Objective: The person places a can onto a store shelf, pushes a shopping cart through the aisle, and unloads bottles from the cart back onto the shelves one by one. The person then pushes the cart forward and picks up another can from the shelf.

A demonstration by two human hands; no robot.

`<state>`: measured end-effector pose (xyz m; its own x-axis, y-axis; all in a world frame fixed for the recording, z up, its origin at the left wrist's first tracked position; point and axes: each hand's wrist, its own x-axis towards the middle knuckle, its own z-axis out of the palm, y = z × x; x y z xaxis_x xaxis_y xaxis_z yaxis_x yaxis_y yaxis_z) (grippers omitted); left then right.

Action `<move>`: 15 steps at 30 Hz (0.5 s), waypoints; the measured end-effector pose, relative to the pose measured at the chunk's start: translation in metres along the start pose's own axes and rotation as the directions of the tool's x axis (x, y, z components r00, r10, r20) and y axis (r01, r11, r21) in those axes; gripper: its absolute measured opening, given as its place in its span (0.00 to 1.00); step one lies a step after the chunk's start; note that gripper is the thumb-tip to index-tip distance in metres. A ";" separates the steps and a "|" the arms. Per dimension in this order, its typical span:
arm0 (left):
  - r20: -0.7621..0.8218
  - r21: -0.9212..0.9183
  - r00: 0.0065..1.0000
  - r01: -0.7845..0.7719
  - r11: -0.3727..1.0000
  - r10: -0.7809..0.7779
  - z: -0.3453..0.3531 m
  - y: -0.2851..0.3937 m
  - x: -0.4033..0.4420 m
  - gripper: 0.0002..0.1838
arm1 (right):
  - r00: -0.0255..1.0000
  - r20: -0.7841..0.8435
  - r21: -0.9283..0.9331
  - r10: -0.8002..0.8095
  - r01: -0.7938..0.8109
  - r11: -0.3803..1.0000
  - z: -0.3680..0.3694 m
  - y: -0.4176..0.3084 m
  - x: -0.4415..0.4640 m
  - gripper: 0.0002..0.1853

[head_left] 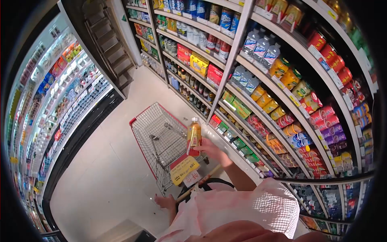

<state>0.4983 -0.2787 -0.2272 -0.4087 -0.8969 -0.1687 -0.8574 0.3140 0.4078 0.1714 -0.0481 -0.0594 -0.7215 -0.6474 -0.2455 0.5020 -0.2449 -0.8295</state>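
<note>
A bottle (194,136) with a gold-and-red label and a pale cap stands upright in my right hand (210,149), whose fingers wrap its lower part. It is held above the near right part of a wire shopping cart (147,139), and the basket looks bare inside. My left hand (164,201) is low, beside the left end of the cart handle (203,180), with its fingers stretched out and nothing in them. A yellow sign (183,170) with print sits at the near end of the cart.
Shelves of drink bottles and cans (262,46) rise along the right. A lit open refrigerated case (66,97) curves along the left. At the back leans a step ladder (109,44) by the wall. Pale floor (96,169) lies between the case and the cart.
</note>
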 end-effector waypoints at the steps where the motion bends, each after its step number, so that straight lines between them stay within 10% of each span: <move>1: -0.051 -0.024 0.998 -0.030 0.999 0.029 -0.002 0.006 0.012 0.50 | 0.996 -0.057 -0.011 -0.069 0.068 0.998 -0.002 -0.013 -0.013 0.27; 9: -0.062 -0.760 0.872 -0.357 0.544 0.485 -0.033 0.206 0.087 0.32 | 0.812 -0.229 -0.250 -0.536 0.483 0.839 -0.046 -0.148 -0.069 0.47; 15: -0.231 -0.750 0.296 -0.661 0.024 0.927 -0.167 0.485 0.030 0.29 | 0.628 -0.268 -0.477 -0.731 0.573 0.667 -0.033 -0.276 -0.082 0.42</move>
<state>0.1218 -0.2054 0.1151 -0.8434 -0.0467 0.5352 0.4839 0.3665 0.7947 0.0766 0.0968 0.1729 -0.9477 -0.0336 0.3175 -0.3058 -0.1902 -0.9329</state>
